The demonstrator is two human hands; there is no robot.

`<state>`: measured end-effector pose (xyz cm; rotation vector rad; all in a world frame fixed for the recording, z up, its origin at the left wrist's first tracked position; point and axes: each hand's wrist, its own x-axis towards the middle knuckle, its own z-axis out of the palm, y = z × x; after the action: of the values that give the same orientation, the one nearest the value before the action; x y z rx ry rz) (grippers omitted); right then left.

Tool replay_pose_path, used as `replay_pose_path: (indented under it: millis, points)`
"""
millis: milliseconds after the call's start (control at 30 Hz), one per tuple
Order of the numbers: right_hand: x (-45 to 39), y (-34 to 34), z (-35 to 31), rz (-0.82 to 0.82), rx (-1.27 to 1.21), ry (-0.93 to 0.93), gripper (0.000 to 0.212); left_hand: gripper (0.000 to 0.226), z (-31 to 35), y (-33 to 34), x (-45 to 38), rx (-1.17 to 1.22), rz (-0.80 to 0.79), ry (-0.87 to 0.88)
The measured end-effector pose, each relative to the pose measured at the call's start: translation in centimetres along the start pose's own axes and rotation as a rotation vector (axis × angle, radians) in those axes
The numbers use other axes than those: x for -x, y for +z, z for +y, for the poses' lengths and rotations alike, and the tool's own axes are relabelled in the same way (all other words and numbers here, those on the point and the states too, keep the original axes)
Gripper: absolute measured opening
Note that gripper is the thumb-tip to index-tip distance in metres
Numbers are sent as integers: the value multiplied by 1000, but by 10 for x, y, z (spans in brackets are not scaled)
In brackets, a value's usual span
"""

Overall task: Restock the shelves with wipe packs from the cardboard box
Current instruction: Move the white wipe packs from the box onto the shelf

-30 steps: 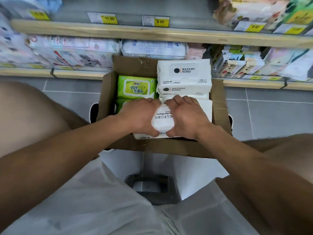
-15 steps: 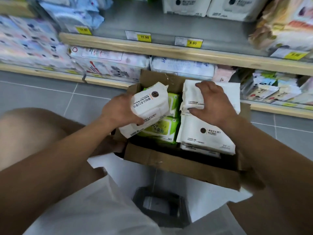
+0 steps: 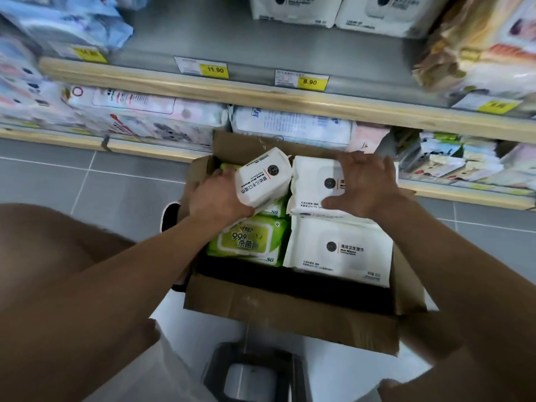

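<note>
An open cardboard box (image 3: 290, 320) stands on the floor in front of the shelves. My left hand (image 3: 216, 198) holds a small white wipe pack (image 3: 262, 178) tilted above the box's left side. My right hand (image 3: 362, 184) grips a larger white wipe pack (image 3: 311, 184) at the box's far right, thumb under its near edge. Another large white pack (image 3: 339, 250) lies nearer in the box. Green wipe packs (image 3: 246, 242) fill the left side. The middle shelf (image 3: 261, 94) has a bare grey stretch above the price tags.
White packs (image 3: 333, 10) stand at the back of the middle shelf. The bottom shelf (image 3: 150, 149) is packed with wipe packs behind the box. A grey stool (image 3: 249, 372) sits between my knees. Grey tiled floor (image 3: 101, 181) lies to the left.
Both hands lifted the small pack from the box; my left hand kept it and raised it. My right hand moved to the far large white pack. The view tilted up toward the shelves.
</note>
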<state>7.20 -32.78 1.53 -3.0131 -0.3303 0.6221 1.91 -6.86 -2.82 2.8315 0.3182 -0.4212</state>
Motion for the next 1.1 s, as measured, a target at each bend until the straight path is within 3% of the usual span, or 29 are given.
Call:
replay_pose_path:
  millis: [167,300,433,533,833,967,1100]
  points:
    - [46,20,-20,218,96,12,90,90,1,2,-3,-23,-24,25]
    - [76,37,-24,420,151,-101,74,92,6,5,2,-96,-7,93]
    - [88,45,-30,343,176,-150,94,90,13,7,7,-126,-7,102]
    - [84,41,-30,160,173,-108,111,89,13,6,8,-147,-9,116]
    - [68,35,-20,160,145,-86,96,100,17,8,-1,-196,-29,90]
    - [66,33,-18,165,127,-68,94,94,15,-2,-1,-120,-10,57]
    - [74,25,-18,209,-26,64,94,89,7,-17,15,1,24,4]
